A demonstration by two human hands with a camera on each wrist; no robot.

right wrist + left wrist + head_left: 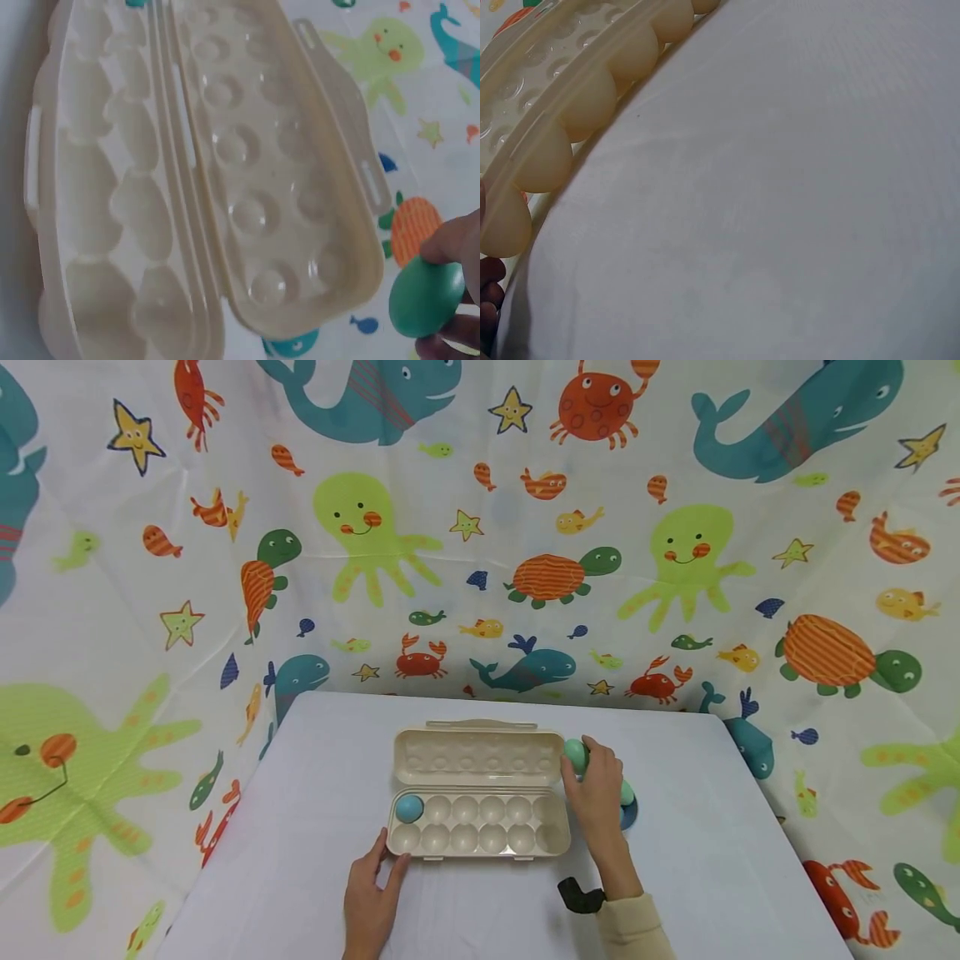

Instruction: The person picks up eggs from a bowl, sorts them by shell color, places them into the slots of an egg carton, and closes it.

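A beige egg carton (480, 789) lies with its lid folded back. One blue egg (409, 808) sits in the back-left cup. My right hand (596, 785) pinches a green egg (426, 296) between thumb and fingers, beside the right end of the lid (251, 172). At the carton's front-left corner my left hand (371, 897) grips the edge. Only some of its fingertips (489, 289) show in the left wrist view, below the row of cups (589, 101).
Partly behind my right hand is a blue bowl (630, 815) with a pale green egg (627, 792) in it. White cloth (315, 793) covers the table. A curtain (480, 535) printed with sea animals hangs behind and at the sides.
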